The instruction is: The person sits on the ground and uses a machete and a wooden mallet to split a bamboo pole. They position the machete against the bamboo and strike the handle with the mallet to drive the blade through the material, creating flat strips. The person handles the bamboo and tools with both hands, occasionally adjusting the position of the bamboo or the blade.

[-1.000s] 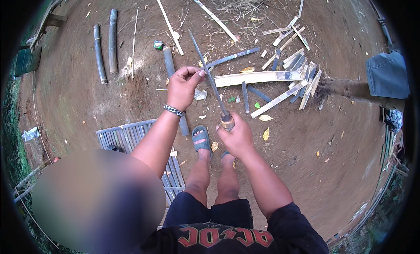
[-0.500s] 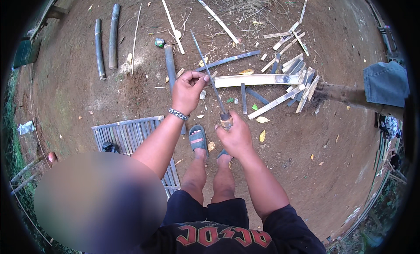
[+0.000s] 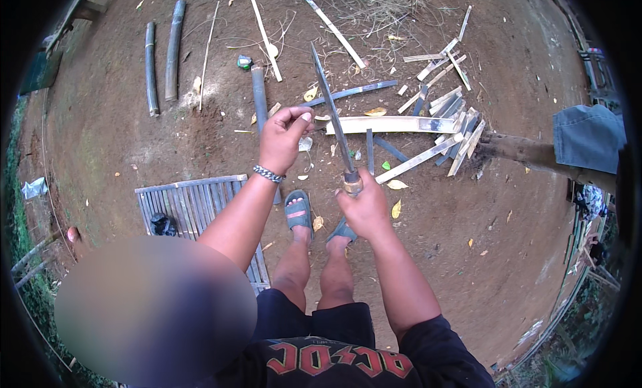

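My right hand (image 3: 364,206) grips the wooden handle of a machete (image 3: 336,124), its long blade pointing up and away, tilted slightly left. To the left of the blade, my left hand (image 3: 283,139) is raised with fingers curled in and thumb pressed near the index finger. Anything between those fingertips is too small to make out. Just beyond the blade, a wide pale split bamboo piece (image 3: 388,124) lies with its right end among a pile of bamboo offcuts (image 3: 455,120). A dark bamboo pole (image 3: 259,93) lies behind my left hand.
A bamboo slat panel (image 3: 190,194) lies at left with a black bundle (image 3: 162,225) on it. Two dark bamboo poles (image 3: 175,50) and a green tape measure (image 3: 245,62) lie farther off. At right, a log (image 3: 515,148) carries a blue-grey cloth (image 3: 587,138).
The machete blade has swung slightly right, showing more of its flat side. My right hand has shifted a little right and down; my left hand stays closed, nearly in place.
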Demonstrator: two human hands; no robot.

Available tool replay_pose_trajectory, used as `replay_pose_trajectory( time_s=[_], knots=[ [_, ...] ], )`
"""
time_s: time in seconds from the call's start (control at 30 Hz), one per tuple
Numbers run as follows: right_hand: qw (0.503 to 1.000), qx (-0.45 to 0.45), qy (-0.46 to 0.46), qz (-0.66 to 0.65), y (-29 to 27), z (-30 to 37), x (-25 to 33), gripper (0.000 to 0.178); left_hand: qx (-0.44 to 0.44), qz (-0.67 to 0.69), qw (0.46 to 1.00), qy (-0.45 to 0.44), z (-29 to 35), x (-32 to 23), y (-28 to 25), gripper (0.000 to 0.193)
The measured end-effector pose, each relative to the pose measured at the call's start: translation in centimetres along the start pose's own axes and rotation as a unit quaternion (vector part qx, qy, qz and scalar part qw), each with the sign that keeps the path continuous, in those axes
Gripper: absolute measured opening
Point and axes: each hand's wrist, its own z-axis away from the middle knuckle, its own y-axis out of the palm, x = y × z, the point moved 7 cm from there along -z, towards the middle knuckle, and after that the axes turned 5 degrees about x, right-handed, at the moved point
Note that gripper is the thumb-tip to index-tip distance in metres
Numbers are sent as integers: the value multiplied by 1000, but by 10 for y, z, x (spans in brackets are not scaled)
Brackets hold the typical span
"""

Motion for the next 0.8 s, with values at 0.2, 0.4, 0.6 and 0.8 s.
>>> replay_pose_trajectory(
  time_s=[0.2, 0.4, 0.6, 0.8],
  knots=[
    [1000, 15, 5, 11, 0, 2, 7, 40, -90, -76, 987, 113, 0, -24, -9, 23],
    [1000, -2, 9, 8, -3, 2, 0, 46, -40, -219, 802, 554, 7, -220, 44, 50],
    [999, -16, -6, 51, 1, 0, 5, 46, 151, -662, 594, 431, -30, -142, 119, 77],
    [1000, -10, 7, -14, -3, -9, -15, 40, 204, -620, 618, 437, -42, -165, 162, 79]
  ],
)
